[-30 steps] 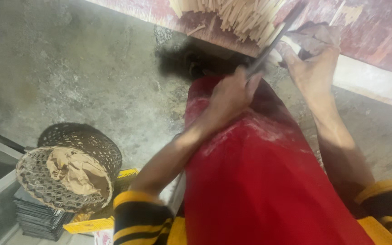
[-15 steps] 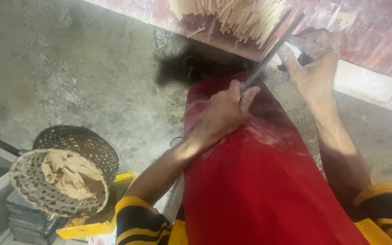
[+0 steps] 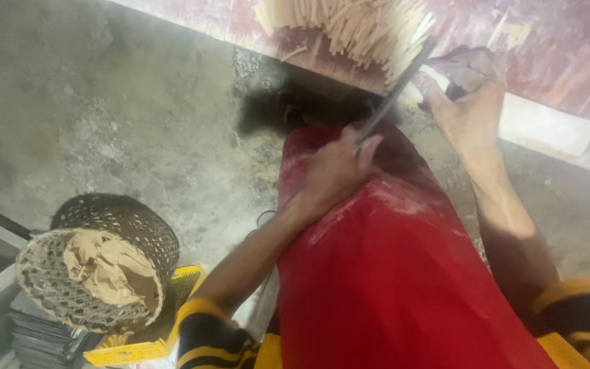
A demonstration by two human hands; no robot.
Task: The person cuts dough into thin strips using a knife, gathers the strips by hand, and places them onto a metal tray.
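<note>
Red cloth [image 3: 390,287] over our lap, left hand [image 3: 336,171] and right hand [image 3: 469,109] gripping a blade [image 3: 397,92], sticks [image 3: 356,27] at the board's edge, bare floor [image 3: 104,102] left, baskets [image 3: 97,266] well apart.

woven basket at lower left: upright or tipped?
Tipped. The dark woven wicker basket lies on its side on the grey concrete floor, its round mouth facing the camera with crumpled tan paper showing inside.

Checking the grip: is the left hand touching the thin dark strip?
Touching. The head view shows the left hand with fingers curled around the thin dark strip.
</note>
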